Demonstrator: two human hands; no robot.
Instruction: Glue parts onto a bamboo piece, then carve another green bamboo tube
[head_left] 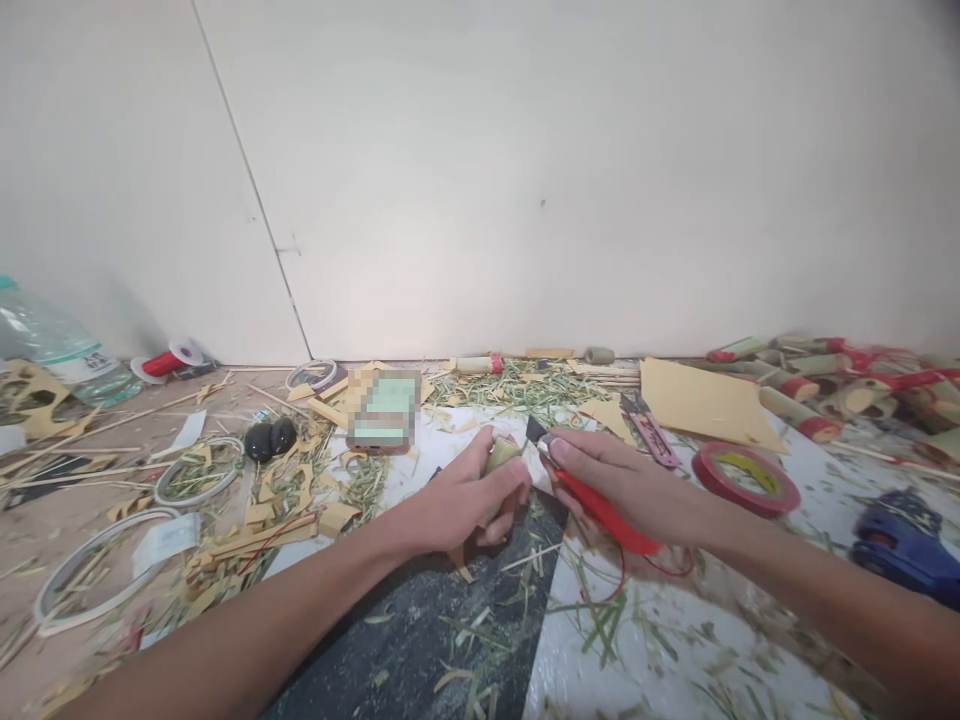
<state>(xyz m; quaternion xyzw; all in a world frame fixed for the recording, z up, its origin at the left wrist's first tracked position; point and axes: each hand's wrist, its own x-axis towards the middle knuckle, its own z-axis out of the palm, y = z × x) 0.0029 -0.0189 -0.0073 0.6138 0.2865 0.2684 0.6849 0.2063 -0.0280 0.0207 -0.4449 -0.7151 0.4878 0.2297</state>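
Over the dark mat's (409,650) far end, the person's left hand (469,497) is closed round a short bamboo piece (504,453), seemingly to steady it; the right hand (619,475) grips a red-handled blade (609,515), apparently for control.

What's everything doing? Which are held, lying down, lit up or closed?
Left hand: shut around bamboo piece
Bamboo piece: held
Right hand: shut around red-handled tool
Red-handled tool: held, dark tip showing
Pink cutter: lying down
Phone: lit up, screen blurred
Tape roll: lying flat
Thread spool: on its side
Bottle: cap on
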